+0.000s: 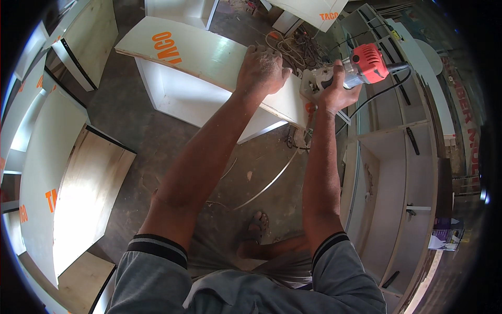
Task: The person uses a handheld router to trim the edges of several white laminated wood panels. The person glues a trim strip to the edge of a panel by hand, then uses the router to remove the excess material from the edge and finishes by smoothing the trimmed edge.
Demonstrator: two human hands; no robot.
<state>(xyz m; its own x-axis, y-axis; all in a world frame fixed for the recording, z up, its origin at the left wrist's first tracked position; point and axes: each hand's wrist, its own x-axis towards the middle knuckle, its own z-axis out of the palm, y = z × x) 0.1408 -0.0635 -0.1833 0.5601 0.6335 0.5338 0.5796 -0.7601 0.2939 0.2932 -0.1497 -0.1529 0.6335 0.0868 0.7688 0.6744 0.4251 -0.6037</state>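
Note:
A long white board [209,55] with a bare wooden edge lies across the top of a white cabinet box [183,94]. My left hand [263,70], dusty over the knuckles, bears down on this board, its fingers bent over the far edge and the thumb out to the side. At the board's right end my right hand [340,94] is wrapped around a trim router [368,63] with a red motor housing and a clear guard. The router's base is up against the board's end; its bit is hidden. A black cord runs from the housing.
A long open cabinet frame [387,178] stands close on my right. White and wood-faced panels [94,183] stand along the left. Tangled cables [293,47] lie beyond the board. A thin pale edging strip [269,183] lies on the floor near my sandalled foot [257,226].

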